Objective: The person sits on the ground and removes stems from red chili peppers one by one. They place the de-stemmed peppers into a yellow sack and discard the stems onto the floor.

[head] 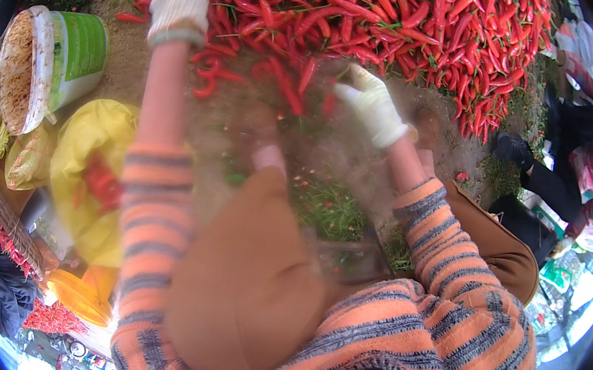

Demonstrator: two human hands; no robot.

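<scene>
A large heap of red chili peppers (359,22) with green stems spreads on the ground before me. My left hand (180,4), in a white knitted glove, reaches over the heap's left edge; its fingertips are among the peppers, and their grip is hidden. Lower and to the right is my right hand (369,103), also gloved, just off the heap's near edge. Its thumb and fingers point left beside a blurred red chili pepper (329,102); whether they hold it is unclear. Several loose chili peppers (213,74) lie between the hands.
A white-and-green plastic bucket (79,48) lies tipped at left, its mouth crusted brown. Below it, a yellow sack (93,140) contains red peppers. Green stem scraps (332,211) litter the ground between my legs. Another person's dark-gloved hand (514,149) is at the heap's right.
</scene>
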